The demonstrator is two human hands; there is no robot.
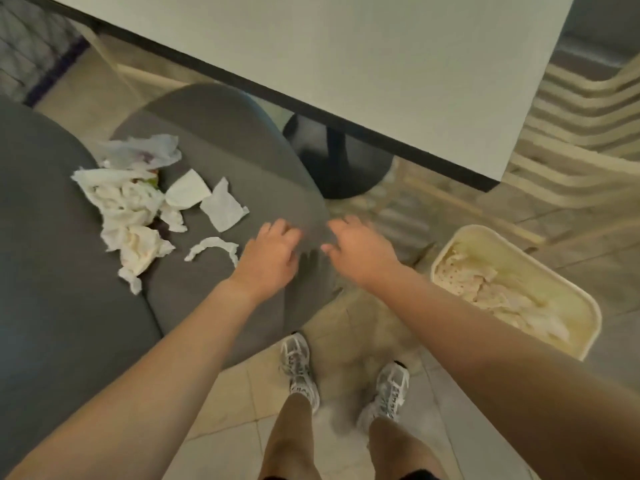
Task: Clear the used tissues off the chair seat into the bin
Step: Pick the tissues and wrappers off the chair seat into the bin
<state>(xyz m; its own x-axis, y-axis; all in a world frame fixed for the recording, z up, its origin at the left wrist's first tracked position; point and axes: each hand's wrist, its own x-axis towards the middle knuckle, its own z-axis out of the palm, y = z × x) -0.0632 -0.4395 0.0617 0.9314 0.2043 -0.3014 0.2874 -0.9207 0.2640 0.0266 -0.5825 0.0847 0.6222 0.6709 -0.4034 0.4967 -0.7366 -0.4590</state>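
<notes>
Both bare forearms are reaching in from the bottom corners of the frame, above two legs and a pair of grey-and-white trainers [299,367] standing on the tiled floor at bottom centre. Left hand [272,254] is hovering over the near edge of the grey chair seat [242,150], fingers loosely curled and holding nothing, just beside a torn curved strip of tissue [214,245]. Right hand [360,251] is hanging at the seat's right edge, fingers relaxed and likewise carrying nothing. Crumpled used tissues [128,206] are lying heaped at centre left of the frame, against the seat's left side, with two flatter white pieces [223,207] lying just to their right. Cream-coloured and rectangular, the bin [585,303] is sitting on the floor at right of the frame, with paper already inside. White table top [346,64] is filling the upper part of the frame.
</notes>
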